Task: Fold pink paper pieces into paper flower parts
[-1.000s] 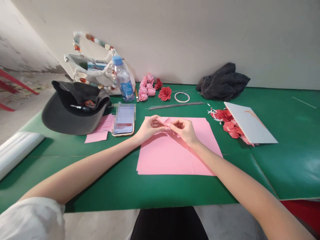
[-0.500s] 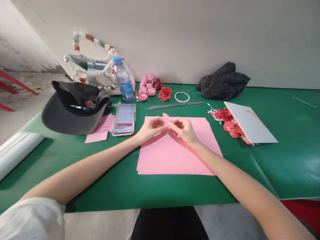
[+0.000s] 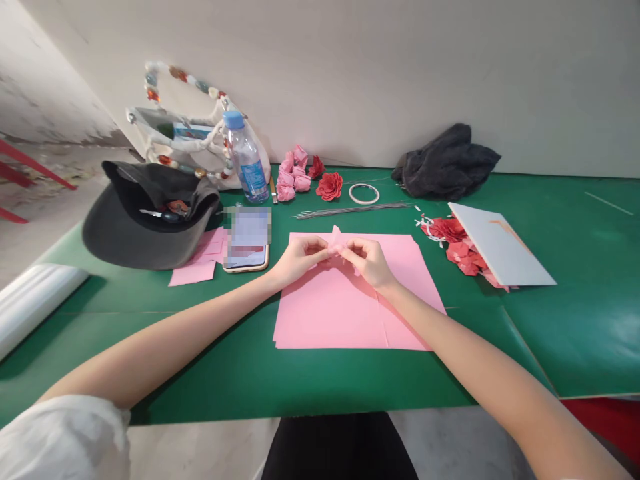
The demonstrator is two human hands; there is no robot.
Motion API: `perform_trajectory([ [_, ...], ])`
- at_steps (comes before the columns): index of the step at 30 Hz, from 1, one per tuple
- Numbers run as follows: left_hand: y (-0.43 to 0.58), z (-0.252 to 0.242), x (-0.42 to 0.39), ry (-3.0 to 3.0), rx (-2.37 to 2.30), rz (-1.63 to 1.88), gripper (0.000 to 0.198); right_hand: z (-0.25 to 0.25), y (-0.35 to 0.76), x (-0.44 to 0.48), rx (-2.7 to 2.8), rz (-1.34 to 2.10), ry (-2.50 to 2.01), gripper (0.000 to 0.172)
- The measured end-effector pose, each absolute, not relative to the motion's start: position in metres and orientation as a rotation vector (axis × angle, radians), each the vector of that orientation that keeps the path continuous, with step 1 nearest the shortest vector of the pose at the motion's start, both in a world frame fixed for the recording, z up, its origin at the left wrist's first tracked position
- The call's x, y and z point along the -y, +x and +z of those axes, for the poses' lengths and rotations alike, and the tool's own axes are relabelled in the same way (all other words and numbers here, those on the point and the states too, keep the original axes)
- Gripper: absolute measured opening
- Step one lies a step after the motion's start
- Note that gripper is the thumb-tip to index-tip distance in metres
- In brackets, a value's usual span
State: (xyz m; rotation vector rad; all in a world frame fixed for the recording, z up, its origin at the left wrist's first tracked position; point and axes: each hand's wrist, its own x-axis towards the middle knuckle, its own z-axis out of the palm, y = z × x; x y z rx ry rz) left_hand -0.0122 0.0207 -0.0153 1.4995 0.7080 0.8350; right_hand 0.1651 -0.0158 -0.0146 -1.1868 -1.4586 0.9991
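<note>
Between my two hands is a small folded piece of pink paper (image 3: 337, 241), with one pointed petal-like tip standing up. My left hand (image 3: 303, 258) pinches it from the left, thumb against fingers. From the other side my right hand (image 3: 368, 259) pinches the same paper, its thumb close to the left one. The fingertips hide part of the folds. Both hands are over a stack of pink paper sheets (image 3: 330, 310) lying on the green table (image 3: 230, 380). A thin pale strip rests on the top sheet near my right wrist.
Behind the sheets lie thin wires (image 3: 353, 211), a tape ring (image 3: 364, 194), red paper flowers (image 3: 329, 187) and crumpled pink paper pieces (image 3: 287, 180). Leftward are a phone (image 3: 247, 237), bottle (image 3: 247, 160), cap (image 3: 140, 227) and beaded bag (image 3: 200, 127). Rightward are a white board (image 3: 505, 247) and dark cloth (image 3: 445, 163).
The pink paper has turned slightly in my fingers, and its raised tip has shifted a little to the right and points more upright. My hands stay almost in place.
</note>
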Motion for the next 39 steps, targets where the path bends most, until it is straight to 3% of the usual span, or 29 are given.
perform_trajectory([
  [39, -0.0153, -0.0140, -0.0213, 1.512, -0.750, 0.867, 0.030, -0.0169, 0.1651, 0.0163, 1.601, 0.931, -1.250, 0.038],
])
